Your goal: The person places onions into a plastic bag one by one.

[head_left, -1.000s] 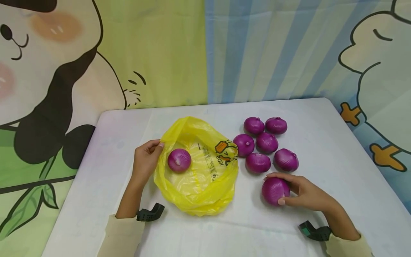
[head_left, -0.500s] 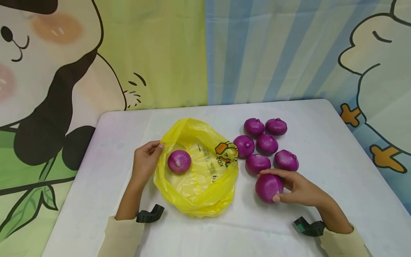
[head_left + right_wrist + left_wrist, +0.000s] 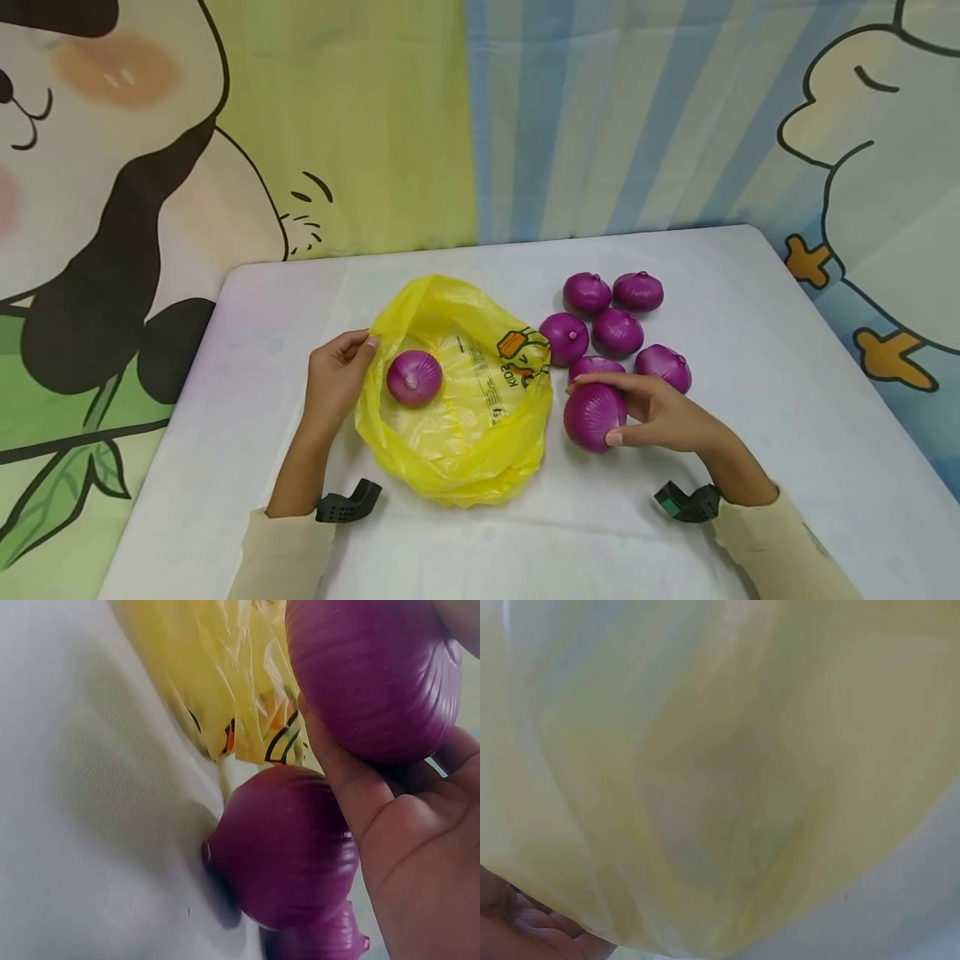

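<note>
One onion [image 3: 588,417] held, right hand [image 3: 669,417] half-curled

Soft, fairly even light fills the head view. The left wrist view is dim, its yellow bag [image 3: 727,765] blurred.

Bag [image 3: 465,485], centre of frame, head view: dark letters [image 3: 513,375], turned sideways under the cartoon [image 3: 522,348], read KID plus a last letter, unclear. Column of small print [image 3: 483,375] to their left, too fine to read.
</note>
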The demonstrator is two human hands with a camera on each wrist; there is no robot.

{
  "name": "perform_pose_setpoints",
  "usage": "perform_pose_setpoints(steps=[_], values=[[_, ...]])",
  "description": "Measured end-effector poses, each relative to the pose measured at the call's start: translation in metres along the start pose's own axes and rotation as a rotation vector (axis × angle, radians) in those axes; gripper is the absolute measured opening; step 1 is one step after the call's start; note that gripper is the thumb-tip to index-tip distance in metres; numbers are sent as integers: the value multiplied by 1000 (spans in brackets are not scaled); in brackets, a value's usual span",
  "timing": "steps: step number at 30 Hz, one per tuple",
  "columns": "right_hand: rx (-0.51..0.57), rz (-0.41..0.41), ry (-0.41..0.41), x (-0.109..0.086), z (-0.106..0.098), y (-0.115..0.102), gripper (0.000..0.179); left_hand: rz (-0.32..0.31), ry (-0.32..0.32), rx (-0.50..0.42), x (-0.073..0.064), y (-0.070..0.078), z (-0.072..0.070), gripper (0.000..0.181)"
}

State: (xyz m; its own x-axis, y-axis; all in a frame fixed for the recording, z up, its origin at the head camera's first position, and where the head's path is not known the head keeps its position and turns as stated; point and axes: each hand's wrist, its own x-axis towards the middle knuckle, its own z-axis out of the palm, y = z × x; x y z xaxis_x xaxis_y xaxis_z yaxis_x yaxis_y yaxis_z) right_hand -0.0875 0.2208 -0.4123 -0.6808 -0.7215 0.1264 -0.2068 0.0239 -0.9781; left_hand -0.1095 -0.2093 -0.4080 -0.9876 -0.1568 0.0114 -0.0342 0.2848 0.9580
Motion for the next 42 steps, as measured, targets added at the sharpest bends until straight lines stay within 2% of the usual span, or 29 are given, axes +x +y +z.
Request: perform_pose_setpoints(steps=[10,16,25,35,42], values=[[-25,30,18,12,-4,-6,67,8,5,-9,1,-1,0,35],[-59,0,2,22,-4,-10,63,3,4,3,2,-1,1,35],[-53,20,56,31,-4,-15,61,4,-6,7,1,0,1,37],[-17,-3,41,50,-10,-23,59,-6,-14,8,1,-1,1,38],[-66,13,67,61,-8,-25,61,-2,-12,1,0,2,0,38]])
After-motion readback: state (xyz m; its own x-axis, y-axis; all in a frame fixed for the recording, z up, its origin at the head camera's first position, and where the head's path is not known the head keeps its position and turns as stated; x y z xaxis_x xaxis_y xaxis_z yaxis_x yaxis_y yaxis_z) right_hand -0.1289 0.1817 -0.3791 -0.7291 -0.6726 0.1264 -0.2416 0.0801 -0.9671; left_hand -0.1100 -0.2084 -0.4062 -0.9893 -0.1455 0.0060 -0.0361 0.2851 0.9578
